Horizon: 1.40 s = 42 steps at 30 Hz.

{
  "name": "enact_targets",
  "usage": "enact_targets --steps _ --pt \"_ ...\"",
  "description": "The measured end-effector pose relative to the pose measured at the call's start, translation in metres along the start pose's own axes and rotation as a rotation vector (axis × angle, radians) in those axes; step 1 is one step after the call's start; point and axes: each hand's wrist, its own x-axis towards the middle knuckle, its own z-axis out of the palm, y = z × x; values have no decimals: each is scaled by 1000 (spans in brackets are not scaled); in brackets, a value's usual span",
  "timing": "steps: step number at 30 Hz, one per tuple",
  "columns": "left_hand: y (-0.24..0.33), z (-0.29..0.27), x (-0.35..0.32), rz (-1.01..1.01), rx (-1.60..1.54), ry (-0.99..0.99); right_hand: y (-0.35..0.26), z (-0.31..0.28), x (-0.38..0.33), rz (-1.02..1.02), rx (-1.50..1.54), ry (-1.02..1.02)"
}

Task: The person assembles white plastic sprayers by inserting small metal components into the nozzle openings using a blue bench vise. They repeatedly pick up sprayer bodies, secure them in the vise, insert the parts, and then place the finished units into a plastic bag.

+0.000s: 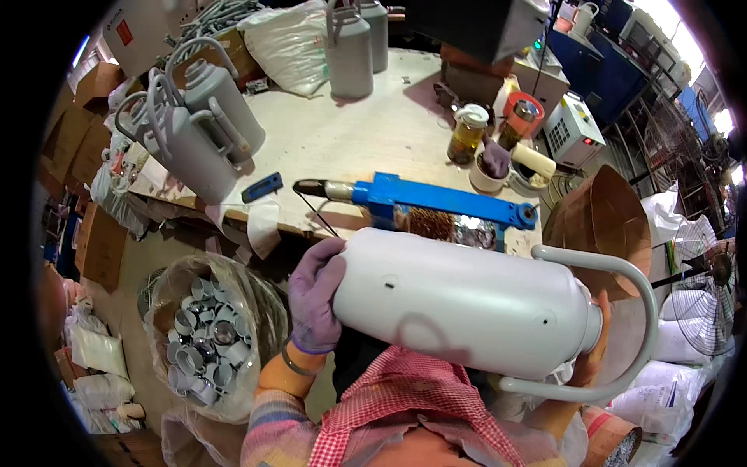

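A pale grey vacuum flask body [459, 303] lies sideways across my front, held up before the table edge. My left hand [317, 296], in a purple glove, is closed on its base end. At the neck end my right hand [596, 342] grips it, mostly hidden behind the flask and its handle. A grey loop handle [642, 311] swings out to the right from this end. Two small dark holes show on the flask's side. Just beyond it lies a blue metal arm [443, 200] with a dark tip, fixed at the table's front.
Several grey flasks [222, 109] stand at the table's [327, 140] left and back. A plastic bag [264, 311] of grey rings sits at lower left. Drink jars [467, 136] and a cup [489, 177] stand at right, near a cardboard drum [599, 218] and a fan [704, 268].
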Motion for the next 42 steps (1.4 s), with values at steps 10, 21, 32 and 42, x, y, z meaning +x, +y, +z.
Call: enact_targets --steps 10,21,32,42 --pt "-159 63 130 431 1473 -587 81 -131 -122 278 208 666" --pt "-218 53 153 564 1328 -503 115 -122 -119 253 44 719" --pt "-209 39 143 571 1290 -320 143 -118 -95 272 -1 707" --pt "-138 202 127 163 392 -642 154 -125 -96 272 -49 744"
